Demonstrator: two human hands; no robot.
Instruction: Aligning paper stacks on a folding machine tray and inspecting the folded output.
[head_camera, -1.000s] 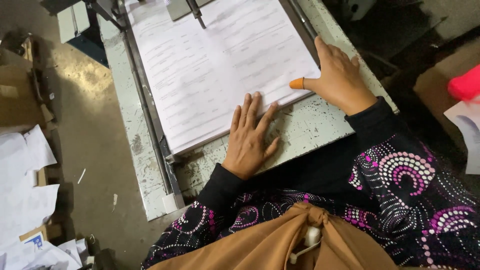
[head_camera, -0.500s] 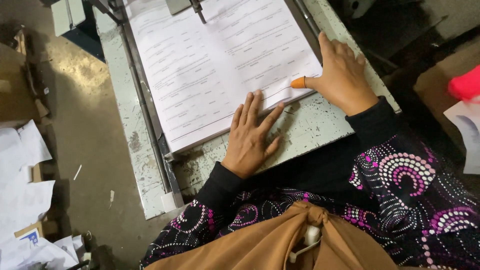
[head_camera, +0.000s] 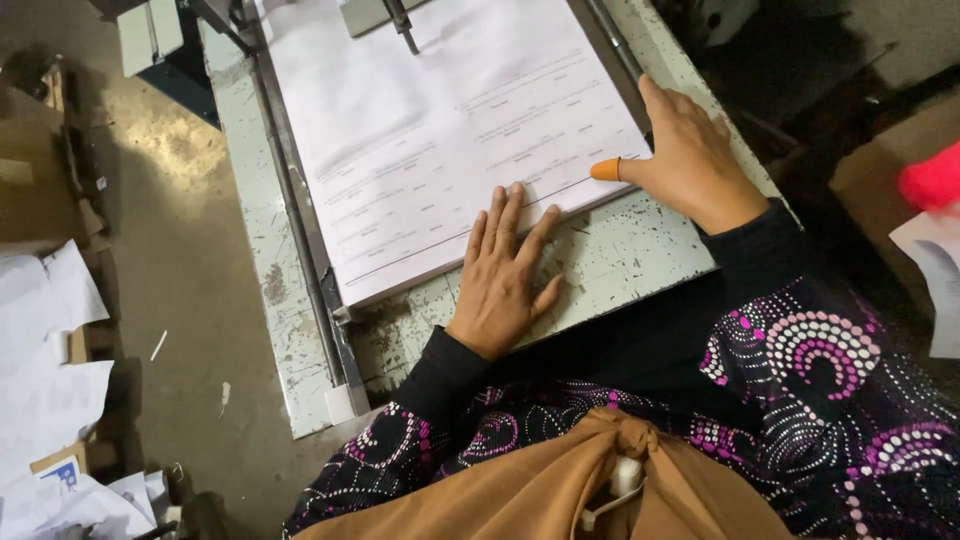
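A stack of white printed paper sheets (head_camera: 440, 130) lies on a worn pale-green metal machine table (head_camera: 620, 250). My left hand (head_camera: 505, 275) rests flat on the table, fingers spread, with the fingertips on the near edge of the stack. My right hand (head_camera: 685, 150) sits at the stack's right near corner. Its thumb wears an orange rubber tip (head_camera: 605, 169) that presses on the corner of the top sheet. Neither hand grips anything.
A metal guide rail (head_camera: 300, 230) runs along the stack's left side, and a metal clamp bar (head_camera: 400, 25) reaches over its far end. Loose white paper scraps (head_camera: 50, 400) and cardboard lie on the concrete floor at left. A red object (head_camera: 930, 180) and paper sit at right.
Both hands stay on the stack's near edge, almost unmoved. The camera view has shifted slightly, so the table sits a little lower in the picture.
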